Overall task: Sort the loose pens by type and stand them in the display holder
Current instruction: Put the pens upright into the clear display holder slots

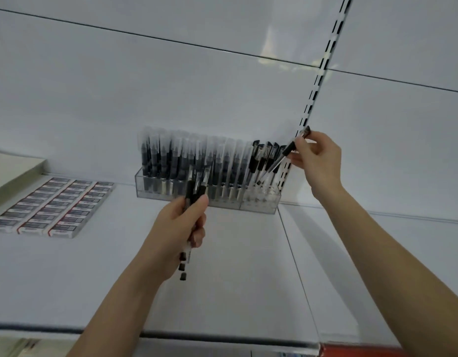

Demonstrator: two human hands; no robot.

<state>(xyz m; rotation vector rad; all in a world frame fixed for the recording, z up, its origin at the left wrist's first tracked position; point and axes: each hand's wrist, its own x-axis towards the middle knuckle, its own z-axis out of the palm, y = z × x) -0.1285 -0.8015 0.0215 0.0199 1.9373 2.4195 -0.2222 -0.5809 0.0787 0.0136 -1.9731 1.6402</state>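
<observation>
Your left hand point(182, 222) curls round a bundle of loose pens point(195, 189), gripping them upright just in front of the clear display holder point(260, 203) on the white shelf point(235, 266). Your right hand point(316, 157) pinches a single black pen point(287, 152) between thumb and fingers, tilted, its lower end down among the black-capped pens point(264, 153) in the holder's right compartment. The left compartment is packed with clear-capped pens point(186, 158) standing upright. Small flat boxes point(52, 204) lie in rows well to the left.
</observation>
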